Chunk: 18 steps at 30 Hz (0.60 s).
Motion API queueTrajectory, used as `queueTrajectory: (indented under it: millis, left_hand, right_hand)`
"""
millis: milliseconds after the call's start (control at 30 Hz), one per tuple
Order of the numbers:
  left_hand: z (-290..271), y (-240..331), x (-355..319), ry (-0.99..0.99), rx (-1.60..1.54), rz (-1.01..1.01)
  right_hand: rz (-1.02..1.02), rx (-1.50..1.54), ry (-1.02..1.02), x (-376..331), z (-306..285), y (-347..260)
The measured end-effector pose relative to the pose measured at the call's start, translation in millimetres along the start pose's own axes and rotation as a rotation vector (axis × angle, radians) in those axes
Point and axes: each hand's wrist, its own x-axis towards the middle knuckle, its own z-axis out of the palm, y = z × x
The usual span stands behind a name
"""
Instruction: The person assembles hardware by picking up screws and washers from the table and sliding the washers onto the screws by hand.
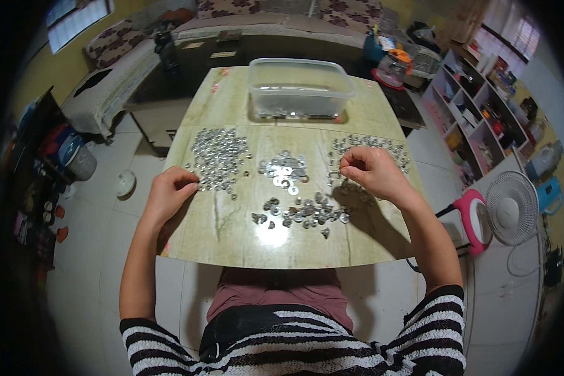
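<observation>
Left hand (171, 191) and right hand (376, 175) are holding curled grips at left and right spreads of small, shiny silver metal pieces (218, 152) on the pale-green marbled bench (222, 241) (cannot tell whether pinching any), pieces probably being light, rigid, slippery, best rim-held.

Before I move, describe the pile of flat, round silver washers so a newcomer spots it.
On the pale green marbled table, find the translucent rectangular plastic box at the far side. Nearer the person, around the middle, lies the pile of flat silver washers. Thin, overlapping discs set it apart from the chunkier silver pieces on its left.
</observation>
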Motion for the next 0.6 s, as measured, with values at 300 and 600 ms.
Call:
queueTrajectory:
  millis: [300,600]
  left_hand:
    - [1.1,7.0,-1.6,0.044,-0.017,0.035]
    - [27.1,49.3,4.8,-0.063,-0.090,0.255]
  right_hand:
    - [0.015,-0.097,0.245,-72.7,-11.4,41.9]
    - [-0.225,-0.645,0.487,-116.5,-1.6,83.2]
